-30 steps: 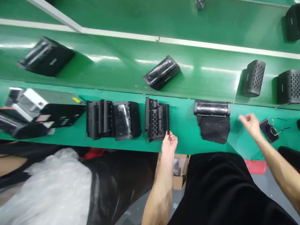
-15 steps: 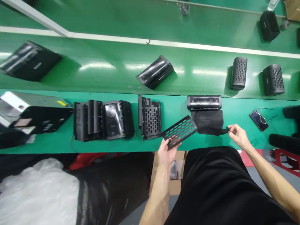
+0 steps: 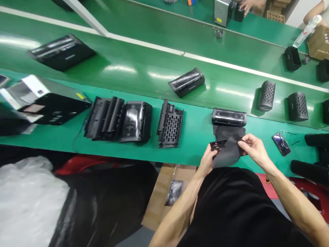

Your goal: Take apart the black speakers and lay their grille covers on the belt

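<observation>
My left hand [image 3: 207, 160] grips a black perforated grille panel [image 3: 218, 145] at the near edge of the green bench. My right hand [image 3: 251, 148] pinches a sheet of black mesh cloth [image 3: 227, 155] and holds it over that panel. Both hands meet just in front of a pile of black cloth pieces [image 3: 226, 131] and a black speaker [image 3: 229, 117] lying on its side. A stack of perforated grille panels [image 3: 171, 124] stands to the left of my hands.
Black housings [image 3: 118, 119] lie further left on the bench. The green conveyor belt [image 3: 144, 82] carries several black speakers [image 3: 266, 95]. A phone [image 3: 281, 143] lies to the right. A cardboard box [image 3: 164, 193] sits below the bench. Another person's hand [image 3: 247, 4] works at the far side.
My left hand took a grille panel from the stack and carried it right. My right hand picked a cloth off the pile and brought it onto the panel.
</observation>
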`<move>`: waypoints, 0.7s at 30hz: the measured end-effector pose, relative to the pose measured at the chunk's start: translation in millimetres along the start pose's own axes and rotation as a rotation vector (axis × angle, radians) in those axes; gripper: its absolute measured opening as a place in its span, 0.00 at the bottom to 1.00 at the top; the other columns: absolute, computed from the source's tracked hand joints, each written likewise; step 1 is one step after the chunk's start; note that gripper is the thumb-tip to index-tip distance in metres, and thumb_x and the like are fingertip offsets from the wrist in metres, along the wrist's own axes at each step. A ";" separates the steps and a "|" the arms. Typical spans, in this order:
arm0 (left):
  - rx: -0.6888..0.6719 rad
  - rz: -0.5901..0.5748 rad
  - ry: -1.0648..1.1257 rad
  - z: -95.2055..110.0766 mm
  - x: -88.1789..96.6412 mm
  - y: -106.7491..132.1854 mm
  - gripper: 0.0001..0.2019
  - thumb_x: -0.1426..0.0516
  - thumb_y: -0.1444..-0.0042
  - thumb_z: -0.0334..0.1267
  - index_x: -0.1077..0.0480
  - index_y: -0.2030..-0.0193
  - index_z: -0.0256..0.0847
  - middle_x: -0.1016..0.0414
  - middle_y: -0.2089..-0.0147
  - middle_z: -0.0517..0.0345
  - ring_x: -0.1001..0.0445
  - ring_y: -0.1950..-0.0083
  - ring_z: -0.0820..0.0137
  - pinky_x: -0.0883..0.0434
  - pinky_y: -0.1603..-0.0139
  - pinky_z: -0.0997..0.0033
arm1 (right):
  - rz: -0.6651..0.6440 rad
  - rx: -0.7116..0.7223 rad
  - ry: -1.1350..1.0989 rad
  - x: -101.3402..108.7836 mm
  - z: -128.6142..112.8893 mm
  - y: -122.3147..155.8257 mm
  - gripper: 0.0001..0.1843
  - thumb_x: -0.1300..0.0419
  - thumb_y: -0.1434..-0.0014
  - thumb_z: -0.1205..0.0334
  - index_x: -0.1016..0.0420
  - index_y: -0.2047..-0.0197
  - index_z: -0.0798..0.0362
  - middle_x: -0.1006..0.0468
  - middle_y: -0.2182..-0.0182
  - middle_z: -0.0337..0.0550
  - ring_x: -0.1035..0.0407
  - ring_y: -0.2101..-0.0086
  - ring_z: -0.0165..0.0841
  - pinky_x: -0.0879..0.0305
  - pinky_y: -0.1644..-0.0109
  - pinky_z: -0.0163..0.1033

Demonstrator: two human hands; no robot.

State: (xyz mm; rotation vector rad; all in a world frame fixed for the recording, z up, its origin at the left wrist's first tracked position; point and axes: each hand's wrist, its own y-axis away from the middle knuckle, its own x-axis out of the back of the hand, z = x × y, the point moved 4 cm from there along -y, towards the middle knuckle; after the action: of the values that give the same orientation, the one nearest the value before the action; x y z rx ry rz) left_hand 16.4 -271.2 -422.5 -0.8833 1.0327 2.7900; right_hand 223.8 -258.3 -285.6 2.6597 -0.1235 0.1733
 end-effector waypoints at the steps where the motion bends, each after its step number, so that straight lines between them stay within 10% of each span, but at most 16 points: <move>1: 0.001 0.004 0.019 0.0 -3.8 1.2 0.25 0.31 0.51 0.38 0.24 0.45 0.41 0.16 0.52 0.53 0.18 0.53 0.60 0.23 0.51 0.64 | 0.049 -0.022 0.070 4.6 12.1 -5.4 0.31 0.29 0.48 0.29 0.32 0.68 0.48 0.29 0.78 0.34 0.34 0.78 0.31 0.36 0.74 0.36; 9: -0.070 0.065 0.091 6.0 -14.8 10.5 0.15 0.31 0.48 0.41 0.24 0.56 0.40 0.18 0.62 0.58 0.21 0.60 0.67 0.26 0.56 0.70 | 0.249 0.050 0.600 24.6 43.5 -5.2 0.30 0.40 0.39 0.32 0.45 0.77 0.46 0.37 0.83 0.34 0.45 0.77 0.31 0.46 0.69 0.39; 15: -0.035 0.058 0.085 7.4 -19.7 10.3 0.29 0.33 0.46 0.64 0.24 0.50 0.41 0.16 0.55 0.51 0.19 0.49 0.56 0.23 0.48 0.60 | 0.241 0.075 0.618 24.7 46.0 0.5 0.32 0.44 0.36 0.33 0.49 0.77 0.47 0.42 0.82 0.33 0.47 0.77 0.31 0.49 0.69 0.38; 21: -0.112 0.049 -0.086 15.6 -19.6 11.5 0.28 0.25 0.56 0.38 0.26 0.48 0.41 0.17 0.50 0.51 0.19 0.48 0.61 0.25 0.44 0.64 | 0.264 0.011 0.632 36.4 62.5 1.0 0.23 0.39 0.39 0.40 0.40 0.74 0.47 0.33 0.79 0.35 0.39 0.75 0.33 0.43 0.66 0.40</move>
State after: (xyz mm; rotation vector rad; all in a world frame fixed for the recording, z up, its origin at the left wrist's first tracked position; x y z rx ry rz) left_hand 22.4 -267.6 -395.9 -0.7503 0.9065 2.9232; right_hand 266.0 -290.0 -335.1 2.4557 -0.2623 1.0781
